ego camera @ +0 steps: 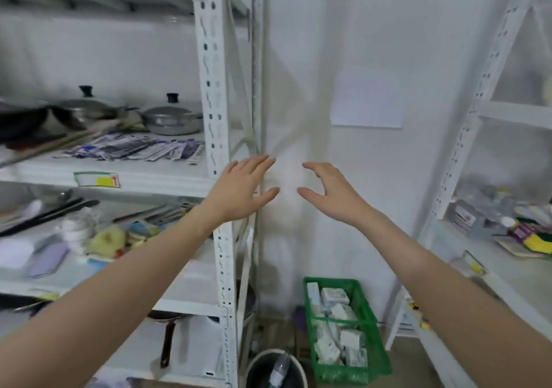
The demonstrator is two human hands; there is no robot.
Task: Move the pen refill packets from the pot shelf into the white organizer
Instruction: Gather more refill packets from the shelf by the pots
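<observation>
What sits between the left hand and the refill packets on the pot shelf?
The white slotted upright of the rack. The left hand is raised, empty, in front of and just right of it, while the refill packets lie fanned on the pot shelf to its left. The shelf's front edge is open, so reaching round the upright looks feasible.

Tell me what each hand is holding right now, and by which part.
Nothing is held. The left hand and the right hand are both open and empty, raised in front of the wall. The pen refill packets lie untouched on the pot shelf.
</observation>
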